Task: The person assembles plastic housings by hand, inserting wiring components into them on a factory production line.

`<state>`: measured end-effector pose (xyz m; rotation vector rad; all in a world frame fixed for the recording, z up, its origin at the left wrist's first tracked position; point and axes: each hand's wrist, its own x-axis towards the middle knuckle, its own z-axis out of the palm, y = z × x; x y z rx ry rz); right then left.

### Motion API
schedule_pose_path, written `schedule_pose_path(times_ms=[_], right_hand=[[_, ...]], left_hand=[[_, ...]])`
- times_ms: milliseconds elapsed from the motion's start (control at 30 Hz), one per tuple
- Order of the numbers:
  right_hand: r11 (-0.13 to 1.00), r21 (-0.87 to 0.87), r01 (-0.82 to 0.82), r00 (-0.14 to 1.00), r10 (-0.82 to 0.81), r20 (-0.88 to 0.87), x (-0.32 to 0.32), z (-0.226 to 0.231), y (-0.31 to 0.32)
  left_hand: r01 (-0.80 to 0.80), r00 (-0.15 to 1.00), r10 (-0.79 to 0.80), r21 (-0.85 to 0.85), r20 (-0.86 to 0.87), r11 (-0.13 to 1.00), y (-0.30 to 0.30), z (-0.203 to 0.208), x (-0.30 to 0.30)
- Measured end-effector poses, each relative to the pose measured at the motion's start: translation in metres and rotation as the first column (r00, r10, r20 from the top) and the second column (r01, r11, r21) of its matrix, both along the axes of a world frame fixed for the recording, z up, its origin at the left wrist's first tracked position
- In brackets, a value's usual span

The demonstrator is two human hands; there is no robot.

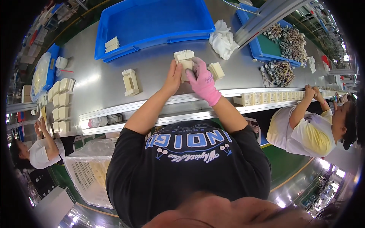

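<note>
Over the metal table, both my hands are closed around a cream plastic housing [184,56]. My bare left hand [173,79] grips its left side. My right hand [205,81], in a pink glove, presses on it from the right with thumb and fingers. A squarish cream face shows between the hands; whether it is a separate piece I cannot tell. Just right of the glove lies another cream plastic piece [216,71]. To the left, an open-framed cream housing [131,82] lies apart from my hands.
A large blue tray [156,41] beyond my hands holds a few cream pieces. White cloth [223,40] sits beside it, near a metal post [262,22]. Wired parts [279,73] lie right. A rail with cream housings [272,98] runs along the front edge. Co-workers sit at both sides.
</note>
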<state>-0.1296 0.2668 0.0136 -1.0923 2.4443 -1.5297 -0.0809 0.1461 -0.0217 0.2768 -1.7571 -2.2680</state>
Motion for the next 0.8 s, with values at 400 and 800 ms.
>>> schedule_pose_path(times_ms=[400,800], right_hand=[[0.993,0.062,-0.101,0.995,0.099,0.025,-0.004,0.018,0.003],[0.914,-0.126,-0.385,0.920,0.370,-0.131,-0.024,0.060,0.033]], left_hand=[[0.102,0.988,-0.124,0.211,0.097,0.972,-0.002,0.004,0.001],[0.605,0.701,-0.686,0.346,0.196,0.717,-0.011,0.047,0.013]])
